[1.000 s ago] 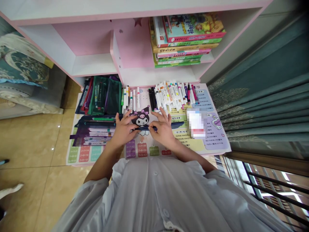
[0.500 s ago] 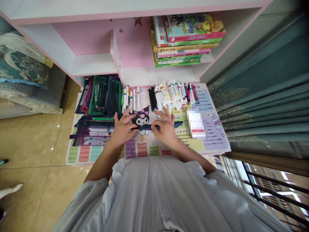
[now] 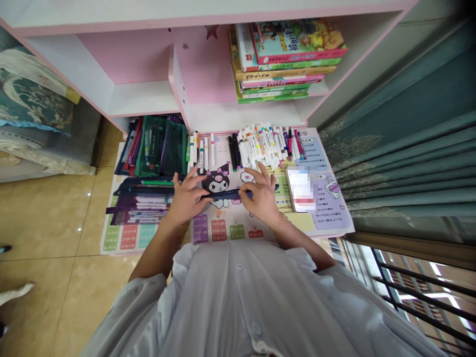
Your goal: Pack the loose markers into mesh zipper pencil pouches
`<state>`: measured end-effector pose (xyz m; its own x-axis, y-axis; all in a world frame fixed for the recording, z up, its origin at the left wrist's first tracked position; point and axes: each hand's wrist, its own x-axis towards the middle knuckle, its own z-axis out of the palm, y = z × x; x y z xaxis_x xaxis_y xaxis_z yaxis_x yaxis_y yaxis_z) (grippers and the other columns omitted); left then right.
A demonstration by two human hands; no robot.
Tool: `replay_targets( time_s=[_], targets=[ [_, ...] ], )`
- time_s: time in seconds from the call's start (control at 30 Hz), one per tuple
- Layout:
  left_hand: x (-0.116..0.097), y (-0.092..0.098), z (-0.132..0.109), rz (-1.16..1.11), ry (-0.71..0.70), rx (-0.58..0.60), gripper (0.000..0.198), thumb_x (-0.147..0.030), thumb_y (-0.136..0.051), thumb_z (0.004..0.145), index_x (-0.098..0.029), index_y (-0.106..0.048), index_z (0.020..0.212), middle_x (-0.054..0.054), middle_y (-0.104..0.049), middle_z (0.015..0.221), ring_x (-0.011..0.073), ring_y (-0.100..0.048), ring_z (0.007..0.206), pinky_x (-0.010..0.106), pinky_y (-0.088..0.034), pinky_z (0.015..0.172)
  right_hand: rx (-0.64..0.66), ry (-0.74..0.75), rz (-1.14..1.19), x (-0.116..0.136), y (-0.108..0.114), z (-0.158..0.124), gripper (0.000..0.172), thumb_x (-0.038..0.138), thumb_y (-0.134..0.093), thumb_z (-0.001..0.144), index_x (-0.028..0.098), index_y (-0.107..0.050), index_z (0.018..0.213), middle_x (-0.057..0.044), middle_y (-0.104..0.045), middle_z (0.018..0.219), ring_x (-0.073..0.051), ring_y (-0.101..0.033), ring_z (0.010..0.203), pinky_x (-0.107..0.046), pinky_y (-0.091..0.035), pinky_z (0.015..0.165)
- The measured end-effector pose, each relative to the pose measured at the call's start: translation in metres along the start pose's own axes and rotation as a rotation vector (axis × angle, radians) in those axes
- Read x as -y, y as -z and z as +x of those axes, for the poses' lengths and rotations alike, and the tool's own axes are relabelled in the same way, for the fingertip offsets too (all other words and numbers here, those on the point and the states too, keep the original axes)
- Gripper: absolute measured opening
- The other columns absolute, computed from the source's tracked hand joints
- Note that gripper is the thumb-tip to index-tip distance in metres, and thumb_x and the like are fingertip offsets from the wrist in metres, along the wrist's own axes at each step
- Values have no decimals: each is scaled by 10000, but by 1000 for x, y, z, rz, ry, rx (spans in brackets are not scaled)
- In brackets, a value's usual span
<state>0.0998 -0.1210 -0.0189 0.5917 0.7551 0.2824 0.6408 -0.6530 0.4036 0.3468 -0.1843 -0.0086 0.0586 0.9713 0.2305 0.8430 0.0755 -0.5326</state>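
Note:
My left hand [image 3: 186, 197] and my right hand [image 3: 261, 197] both pinch a dark blue zip pouch [image 3: 226, 194] that lies across a colourful desk mat [image 3: 238, 230]. The left hand holds its left end, the right hand its middle, with the fingers partly spread. The pouch lies over a black cartoon character print [image 3: 217, 182]. Just beyond my right hand lies a heap of white-barrelled markers [image 3: 266, 144]. A few loose markers [image 3: 203, 151] lie beyond my left hand.
Mesh pouches filled with pens [image 3: 147, 198] lie left of my hands, with green pouches [image 3: 163, 146] behind them. A phone [image 3: 301, 188] lies on the right. A stack of books [image 3: 286, 59] sits on the pink shelf [image 3: 148, 99]. A teal curtain [image 3: 409, 139] hangs at the right.
My right hand has slid a little to the right along the dark pouch. My left hand has stayed almost in place.

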Motion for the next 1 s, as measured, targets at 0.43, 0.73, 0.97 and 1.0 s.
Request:
replay_targets(
  time_s=[0.43,0.73,0.97,1.0],
  targets=[
    [1,0,0,10,3,-10,186,-431,-685,873,-279,-755,792,33,-671,1293,326,-427,1430,628,-58,1204,-21,-31,29,-8,6,-1,188,253,-561,819,215,-620,644,-52,-581,1406,-427,-275,1492,-775,-215,1119],
    [1,2,1,10,9,4,189,-431,-687,872,-275,-754,790,32,-671,1289,335,-435,1422,635,-69,1198,-43,-54,17,-11,10,1,176,248,-566,796,212,-619,631,-62,-602,1386,-417,-299,1484,-761,-221,1126],
    [2,4,1,15,34,5,167,-421,-691,866,-282,-760,803,39,-671,1285,339,-438,1421,628,-70,1197,-70,-82,14,-19,15,1,167,228,-557,794,217,-616,639,-47,-600,1383,-411,-295,1489,-771,-168,1142],
    [2,4,2,16,32,7,168,-422,-691,864,-283,-761,801,39,-671,1284,339,-439,1420,626,-68,1199,-68,-84,17,-20,15,0,166,226,-556,794,216,-617,641,-46,-597,1388,-411,-291,1491,-775,-154,1144]
  ],
)
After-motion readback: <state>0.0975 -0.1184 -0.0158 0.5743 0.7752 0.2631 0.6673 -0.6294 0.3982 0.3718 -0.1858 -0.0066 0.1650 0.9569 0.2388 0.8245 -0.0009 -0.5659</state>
